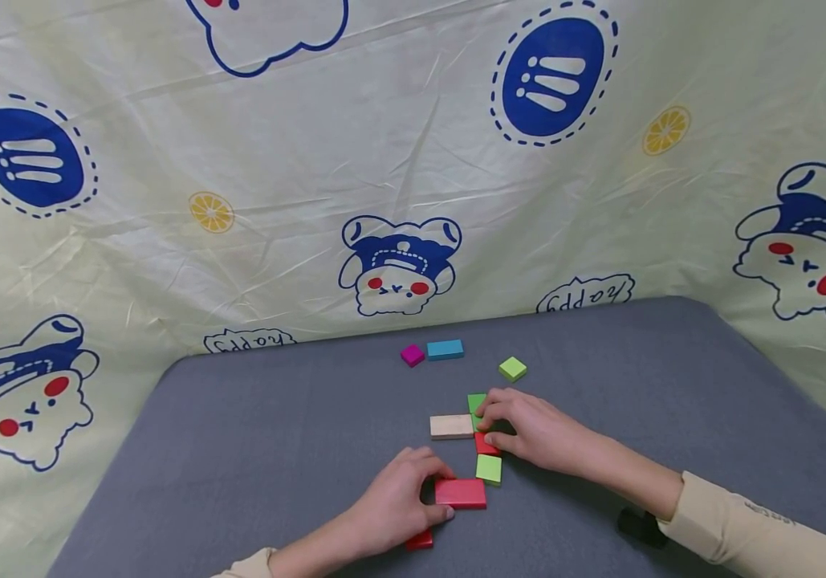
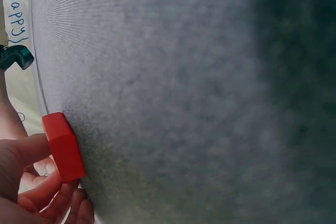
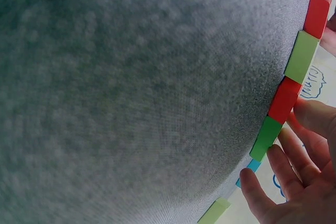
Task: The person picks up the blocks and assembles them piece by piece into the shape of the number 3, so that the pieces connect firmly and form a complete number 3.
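Observation:
In the head view my left hand pinches a flat red block, thumb at its near edge and fingers at its far edge. A second red block lies partly hidden below that hand. My right hand touches the side of a row of blocks, its fingers loosely spread. Its thumb is at a small red block and its fingertips are by green blocks. A light green block sits between the small red block and the pinched one. A pale wooden block adjoins the row's left side.
Farther back on the grey table lie a magenta block, a blue block and another light green block. A printed curtain hangs behind the table. A dark wrist device hangs under the right forearm.

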`<control>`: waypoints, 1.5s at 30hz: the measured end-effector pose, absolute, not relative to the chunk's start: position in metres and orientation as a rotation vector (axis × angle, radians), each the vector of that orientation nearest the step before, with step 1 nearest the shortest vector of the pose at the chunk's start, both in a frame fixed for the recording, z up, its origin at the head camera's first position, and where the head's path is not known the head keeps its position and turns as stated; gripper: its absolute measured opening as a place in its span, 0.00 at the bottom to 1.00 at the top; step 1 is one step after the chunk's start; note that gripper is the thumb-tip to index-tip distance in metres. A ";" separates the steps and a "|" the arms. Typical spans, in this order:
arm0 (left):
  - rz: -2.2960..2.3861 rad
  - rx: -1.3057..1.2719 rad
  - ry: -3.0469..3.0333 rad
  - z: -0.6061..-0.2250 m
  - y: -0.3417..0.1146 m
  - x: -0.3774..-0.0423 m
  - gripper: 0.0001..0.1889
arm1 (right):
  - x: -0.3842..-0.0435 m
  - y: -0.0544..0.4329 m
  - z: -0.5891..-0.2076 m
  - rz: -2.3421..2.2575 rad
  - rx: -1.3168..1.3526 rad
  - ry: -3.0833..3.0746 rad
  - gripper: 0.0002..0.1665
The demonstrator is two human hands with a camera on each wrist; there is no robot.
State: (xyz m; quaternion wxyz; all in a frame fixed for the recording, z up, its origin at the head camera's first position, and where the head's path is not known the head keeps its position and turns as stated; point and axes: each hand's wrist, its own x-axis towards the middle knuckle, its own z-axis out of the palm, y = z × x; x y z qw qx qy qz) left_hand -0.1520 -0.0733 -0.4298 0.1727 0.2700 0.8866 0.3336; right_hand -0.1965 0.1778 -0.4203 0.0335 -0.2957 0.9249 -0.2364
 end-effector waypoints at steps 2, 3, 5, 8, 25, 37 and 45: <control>0.960 0.757 2.510 -0.431 -0.074 -0.152 0.20 | -0.196 0.178 -0.420 -0.727 -0.910 2.845 0.08; 0.975 0.746 2.501 -0.431 -0.075 -0.151 0.22 | -0.196 0.178 -0.420 -0.727 -0.910 2.844 0.08; 1.006 0.724 2.484 -0.432 -0.077 -0.151 0.23 | -0.196 0.178 -0.420 -0.726 -0.906 2.845 0.08; 1.053 0.680 2.457 -0.431 -0.082 -0.149 0.23 | -0.195 0.177 -0.420 -0.728 -0.902 2.847 0.08; 1.152 0.663 2.361 -0.429 -0.119 -0.133 0.18 | -0.193 0.176 -0.420 -0.763 -0.921 2.823 0.09; 1.062 0.814 2.346 -0.433 -0.127 -0.127 0.14 | -0.193 0.178 -0.419 -0.754 -0.923 2.844 0.09; 1.046 0.768 2.394 -0.432 -0.123 -0.124 0.12 | -0.194 0.178 -0.419 -0.749 -0.913 2.852 0.09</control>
